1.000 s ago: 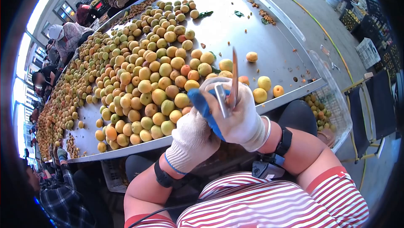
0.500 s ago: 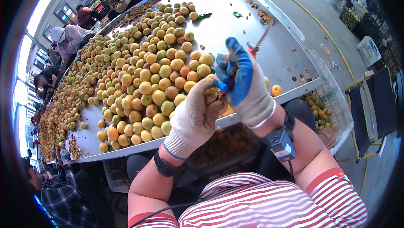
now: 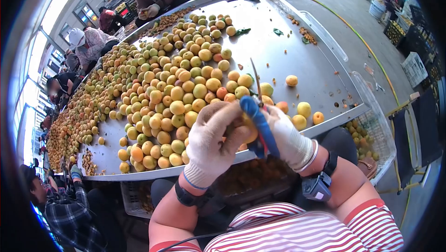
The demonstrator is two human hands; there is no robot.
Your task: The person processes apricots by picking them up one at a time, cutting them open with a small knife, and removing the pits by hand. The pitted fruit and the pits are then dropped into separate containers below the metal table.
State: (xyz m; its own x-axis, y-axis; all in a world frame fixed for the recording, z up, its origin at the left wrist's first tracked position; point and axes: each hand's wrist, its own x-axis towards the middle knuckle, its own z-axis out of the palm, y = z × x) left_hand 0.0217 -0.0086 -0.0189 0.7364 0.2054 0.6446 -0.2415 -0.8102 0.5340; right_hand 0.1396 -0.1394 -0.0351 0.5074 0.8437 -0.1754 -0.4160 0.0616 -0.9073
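My left hand [image 3: 211, 140], in a white knit glove, is curled around a yellow-orange apricot [image 3: 251, 132] just over the near table edge. Its fingers and my other hand partly cover the fruit. Right beside it, my right hand [image 3: 285, 135], in a white glove with blue-coated fingers, grips red-handled snips [image 3: 256, 80]. Their slender metal blades point up and away from me, while the handles are mostly hidden by the blue fingers. A broad heap of apricots [image 3: 176, 108] lies on the metal table left of and beyond my hands.
Several loose apricots [image 3: 304, 109] lie right of my hands on the metal table [image 3: 316, 75]. A crate of fruit [image 3: 388, 147] stands below the right edge, near a folding chair [image 3: 420, 117]. Other people [image 3: 95, 43] work along the far and left sides.
The snips' blades have swung from pointing up-right to up-left. My right hand has turned and come lower, beside the apricot in my left hand. The view has shifted slightly.
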